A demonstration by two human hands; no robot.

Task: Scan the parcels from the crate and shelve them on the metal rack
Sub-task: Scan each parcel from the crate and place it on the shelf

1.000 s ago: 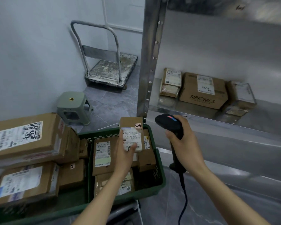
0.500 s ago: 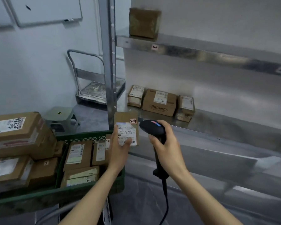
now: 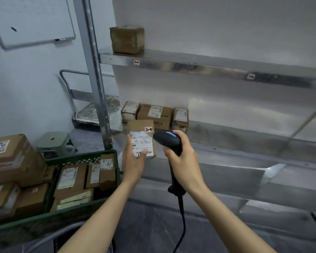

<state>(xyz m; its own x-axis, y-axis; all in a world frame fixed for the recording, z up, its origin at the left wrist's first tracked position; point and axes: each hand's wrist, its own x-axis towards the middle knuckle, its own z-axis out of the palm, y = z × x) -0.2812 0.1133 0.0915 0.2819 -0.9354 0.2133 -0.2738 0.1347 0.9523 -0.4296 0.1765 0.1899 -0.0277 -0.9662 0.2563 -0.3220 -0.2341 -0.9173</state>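
My left hand holds a small cardboard parcel upright, its white label facing me and a red-edged tag reading 2-4 at its top right. My right hand grips a black corded barcode scanner, its head pointing left at the parcel's label from close by. Both are in front of the metal rack, just right of the green crate, which holds several labelled parcels. Three parcels stand on the rack's middle shelf behind my hands. One brown box sits on the top shelf.
Larger cardboard boxes are stacked at the left beside the crate. A grey stool and a platform trolley stand by the wall behind the rack's upright post. A whiteboard hangs top left. The middle shelf stretches bare to the right.
My left hand lifted the parcel out of the crate and carried it right, up in front of the rack. The scanner stayed beside it, and my view tilted upward.
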